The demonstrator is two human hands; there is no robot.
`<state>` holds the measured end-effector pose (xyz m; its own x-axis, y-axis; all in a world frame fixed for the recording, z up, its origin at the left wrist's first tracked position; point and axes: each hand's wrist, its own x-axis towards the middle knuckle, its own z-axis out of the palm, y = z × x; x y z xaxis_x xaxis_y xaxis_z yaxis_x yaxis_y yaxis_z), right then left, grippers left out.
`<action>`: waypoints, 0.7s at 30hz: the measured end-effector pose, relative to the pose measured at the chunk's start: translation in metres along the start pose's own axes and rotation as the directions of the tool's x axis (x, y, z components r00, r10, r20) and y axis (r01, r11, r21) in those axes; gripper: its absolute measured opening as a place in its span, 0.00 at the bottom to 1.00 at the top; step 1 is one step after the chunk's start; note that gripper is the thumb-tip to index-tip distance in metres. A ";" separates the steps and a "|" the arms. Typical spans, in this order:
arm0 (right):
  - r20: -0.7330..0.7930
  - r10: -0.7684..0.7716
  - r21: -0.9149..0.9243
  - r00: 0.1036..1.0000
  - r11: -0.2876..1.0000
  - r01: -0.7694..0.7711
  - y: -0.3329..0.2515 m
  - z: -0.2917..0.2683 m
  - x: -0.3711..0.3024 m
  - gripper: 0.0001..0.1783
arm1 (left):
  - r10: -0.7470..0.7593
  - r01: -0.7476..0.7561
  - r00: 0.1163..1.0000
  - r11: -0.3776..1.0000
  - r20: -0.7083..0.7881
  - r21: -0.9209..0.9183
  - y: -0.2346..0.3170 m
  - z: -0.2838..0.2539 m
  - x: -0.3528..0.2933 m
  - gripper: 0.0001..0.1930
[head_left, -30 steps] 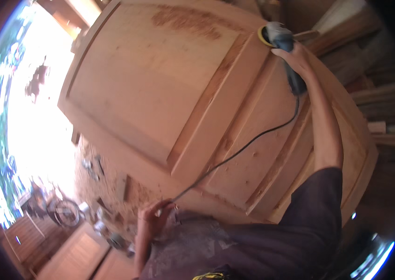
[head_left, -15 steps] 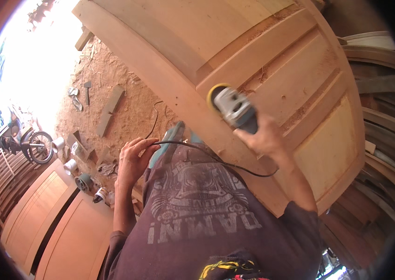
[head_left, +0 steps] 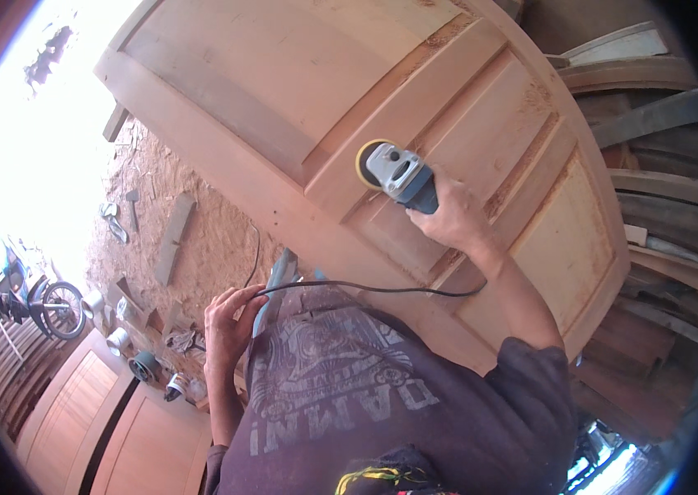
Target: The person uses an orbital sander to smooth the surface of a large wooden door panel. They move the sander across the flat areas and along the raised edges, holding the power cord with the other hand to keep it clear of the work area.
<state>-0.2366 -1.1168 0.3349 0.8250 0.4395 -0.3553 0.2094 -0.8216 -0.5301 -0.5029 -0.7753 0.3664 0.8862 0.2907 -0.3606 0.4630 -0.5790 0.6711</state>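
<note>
My right hand [head_left: 454, 213] is wrapped round the dark body of an angle grinder [head_left: 402, 175] with a silver head and a yellow-edged disc. The disc rests on or just over a raised rail of a large panelled wooden door [head_left: 283, 165]; contact cannot be made out. Off to the left, my left hand [head_left: 232, 318] pinches the grinder's black power cord [head_left: 357, 286], which runs slack across my front toward my right forearm. Sawdust and shavings lie in the door's grooves.
Curved wooden pieces [head_left: 662, 190] are stacked along the right. On the dusty floor at left lie a hammer [head_left: 133, 210], a wood offcut [head_left: 174, 239] and several cans. More door panels [head_left: 151, 421] lean at lower left, near a motorcycle [head_left: 48, 305].
The grinder has moved up and away from the door's near edge, onto the rail between panels. My view has shifted a little; my left hand still holds the cord.
</note>
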 end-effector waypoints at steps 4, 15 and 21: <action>-0.058 0.055 -0.020 0.997 0.998 -0.056 0.017 -0.032 0.021 0.35 | 0.023 -0.024 1.000 1.000 0.011 0.005 0.016 0.003 0.014 0.11; -0.148 0.239 0.077 0.960 0.970 -0.229 0.106 -0.093 0.070 0.33 | 0.060 -0.070 0.988 0.995 0.143 0.067 0.054 0.007 0.039 0.12; -0.161 0.172 0.233 0.972 0.963 -0.132 0.070 -0.066 0.023 0.25 | 0.010 -0.012 0.999 0.999 0.046 0.039 0.020 -0.006 0.022 0.12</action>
<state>-0.1681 -1.1879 0.3400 0.9222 0.2272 -0.3129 -0.0298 -0.7651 -0.6433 -0.4738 -0.7760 0.3756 0.8894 0.2498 -0.3828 0.4514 -0.6114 0.6499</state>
